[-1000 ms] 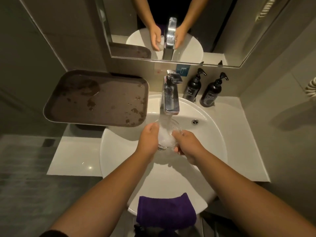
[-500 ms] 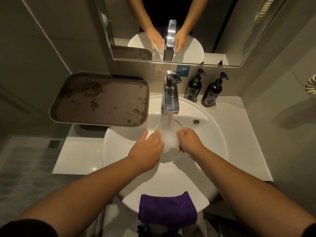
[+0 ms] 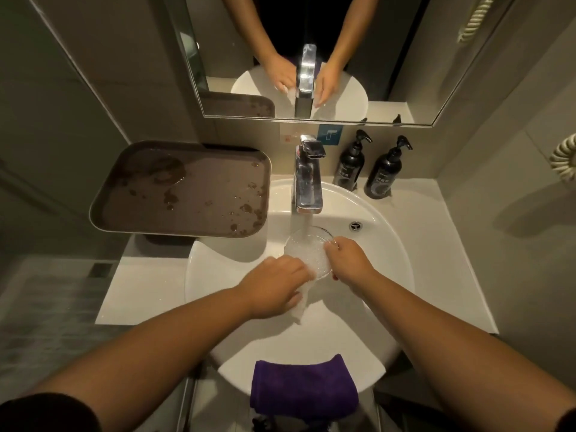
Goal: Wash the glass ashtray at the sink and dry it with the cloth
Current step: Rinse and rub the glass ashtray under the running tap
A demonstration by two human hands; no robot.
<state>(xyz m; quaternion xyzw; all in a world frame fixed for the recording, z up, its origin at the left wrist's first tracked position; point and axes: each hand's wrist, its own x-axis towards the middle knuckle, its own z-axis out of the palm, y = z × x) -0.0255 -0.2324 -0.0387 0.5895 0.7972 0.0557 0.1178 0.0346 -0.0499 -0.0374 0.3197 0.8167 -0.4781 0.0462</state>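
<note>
**Ashtray under the running tap**

Since the earlier frame my left hand [image 3: 277,285] has slid lower and leftward off the dish, and now water spills white from beneath it. I see its fingers curled, touching the near-left rim of the glass ashtray [image 3: 307,252]; whether they truly grip, I cannot tell. My right hand [image 3: 347,260] pinches the ashtray's right rim, holding it tilted at frame centre above the white sink [image 3: 386,275], under the stream from the chrome faucet [image 3: 307,185]. A purple cloth [image 3: 304,389] drapes the sink's front edge, bottom centre. At upper left sits a wet brown tray [image 3: 187,188]; two dark pump bottles [image 3: 367,168] stand upper right.
</note>
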